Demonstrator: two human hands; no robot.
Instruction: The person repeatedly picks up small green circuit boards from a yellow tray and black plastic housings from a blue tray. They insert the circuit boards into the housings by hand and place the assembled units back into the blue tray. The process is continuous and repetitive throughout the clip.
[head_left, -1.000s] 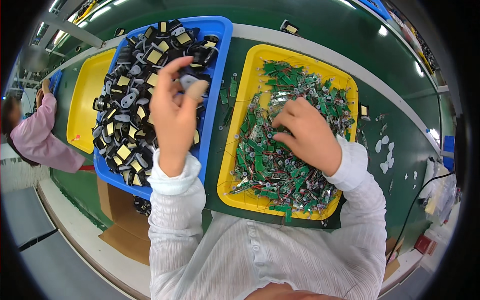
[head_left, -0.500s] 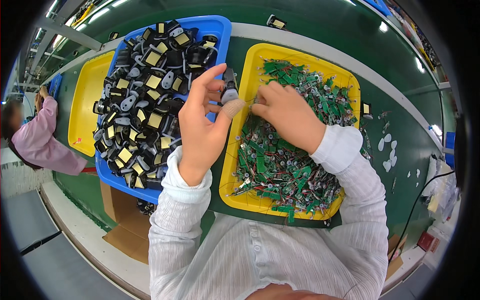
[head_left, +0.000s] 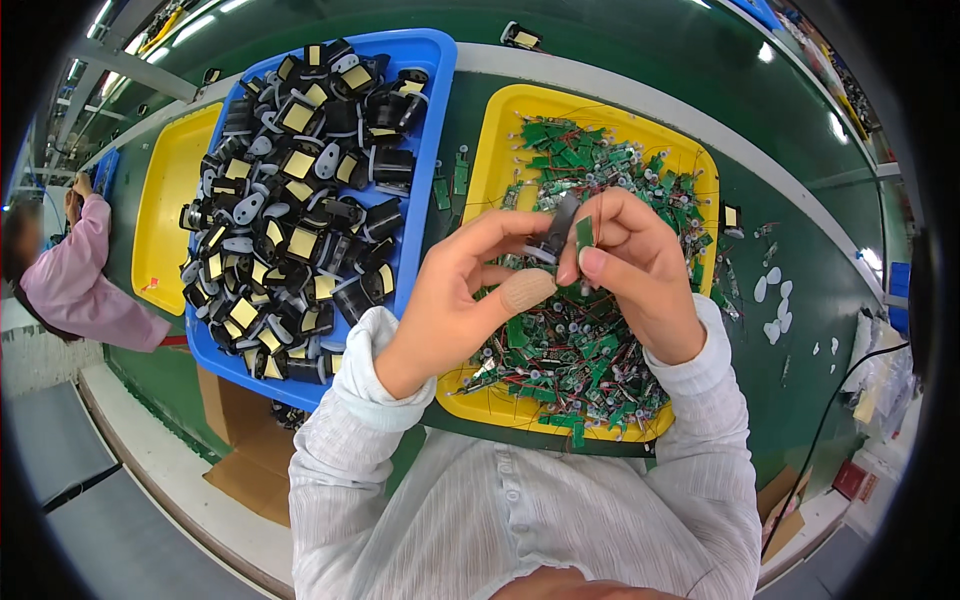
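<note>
Between the fingertips and bandaged thumb of my left hand [head_left: 470, 290] is a black plastic housing [head_left: 562, 226] with a grey rounded end piece, held tilted. My right hand [head_left: 645, 275], close beside it, pinches a small green circuit board [head_left: 584, 235] with thin wires. Board and housing are nearly together; whether they touch, I cannot tell. Both hands are above a yellow tray [head_left: 455, 398] heaped with green circuit boards [head_left: 605, 365], red wires and small round parts. To the left, a blue tray [head_left: 425, 190] holds a pile of black housings [head_left: 300, 165] with pale yellow pads.
Two loose boards [head_left: 460, 172] lie between the trays. Another yellow tray [head_left: 165, 210] stands further left, near a co-worker in a pink sleeve [head_left: 85, 245]. White pieces [head_left: 775, 325] and a black cable [head_left: 830, 410] are on the right. A cardboard box [head_left: 250, 470] sits below the blue tray.
My right hand has come up out of the board pile with a green board. My left hand has moved right with the housing, bringing the two hands together over the yellow tray.
</note>
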